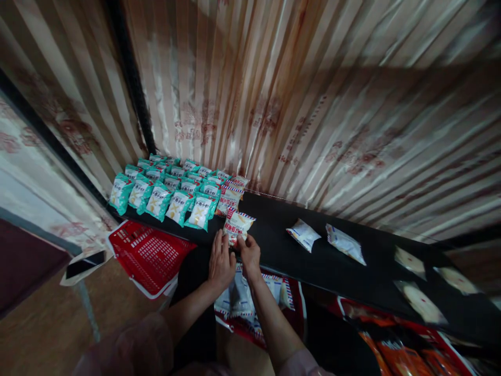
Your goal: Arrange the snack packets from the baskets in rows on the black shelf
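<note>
A red-and-white snack packet stands near the front edge of a black shelf. My left hand and my right hand both grip its lower edge, fingers closed on it. Behind it stand two more red-and-white packets. To their left, several teal snack packets stand in neat rows.
Two white packets lie flat further right on the shelf, with several blurred ones beyond. A red basket sits lower left, a phone beside it. Packets fill a red bin below. Curtains hang behind.
</note>
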Available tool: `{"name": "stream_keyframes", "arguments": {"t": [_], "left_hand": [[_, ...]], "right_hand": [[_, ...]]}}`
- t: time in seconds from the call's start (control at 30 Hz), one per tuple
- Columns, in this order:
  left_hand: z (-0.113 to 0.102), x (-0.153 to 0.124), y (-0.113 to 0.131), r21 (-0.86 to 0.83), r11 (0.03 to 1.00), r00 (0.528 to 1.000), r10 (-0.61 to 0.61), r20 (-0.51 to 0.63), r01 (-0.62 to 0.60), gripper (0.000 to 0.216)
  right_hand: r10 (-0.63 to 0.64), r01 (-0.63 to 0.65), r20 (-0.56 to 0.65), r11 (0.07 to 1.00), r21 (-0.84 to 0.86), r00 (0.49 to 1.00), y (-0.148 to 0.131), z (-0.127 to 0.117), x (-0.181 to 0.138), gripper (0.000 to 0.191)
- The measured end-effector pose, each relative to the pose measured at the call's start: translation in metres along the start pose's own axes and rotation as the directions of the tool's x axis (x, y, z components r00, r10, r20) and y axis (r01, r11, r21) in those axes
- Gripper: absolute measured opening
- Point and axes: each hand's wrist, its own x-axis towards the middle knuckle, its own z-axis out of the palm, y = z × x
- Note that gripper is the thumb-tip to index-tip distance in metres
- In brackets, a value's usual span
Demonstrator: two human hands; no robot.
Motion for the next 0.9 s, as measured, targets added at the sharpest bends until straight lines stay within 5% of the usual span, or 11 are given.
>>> {"name": "stream_keyframes", "arguments": {"t": [0.37,0.9], "left_hand": [[0.007,0.004,-0.001,0.021,0.999,0.995,0.023,0.101,-0.025,0.062],[0.016,0.024,-0.013,-0.037,0.998,0.999,-0.049,-0.015,0.048,0.060]], "right_hand": [[-0.029,0.027,-0.018,0.993,-0.111,0.999,-0.001,0.011,0.019,0.045],[-0.042,0.046,0.094,0.998,-0.034,0.995,-0.001,0.031,0.031,0.040]]}}
